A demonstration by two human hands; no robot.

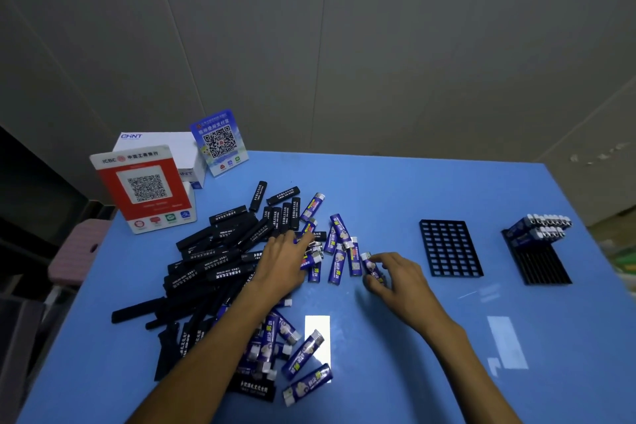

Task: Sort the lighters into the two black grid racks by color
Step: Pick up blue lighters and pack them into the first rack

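A heap of black lighters [220, 251] covers the left middle of the blue table [395, 189]. Blue lighters [339, 251] lie scattered beside and in front of it. My left hand [284, 260] lies on the heap's right edge, fingers over a few blue lighters; whether it grips any is hidden. My right hand [395, 274] pinches one blue lighter [371, 267] lying on the table. An empty black grid rack [450, 248] lies to the right. A second black rack [537, 260] at the far right holds several blue lighters [540, 227] along its back rows.
A red QR code stand [144, 188], a white box [161, 143] and a blue QR code stand [220, 143] are at the table's back left. More blue lighters [303, 358] lie near the front edge. A pink stool [77, 251] stands left of the table.
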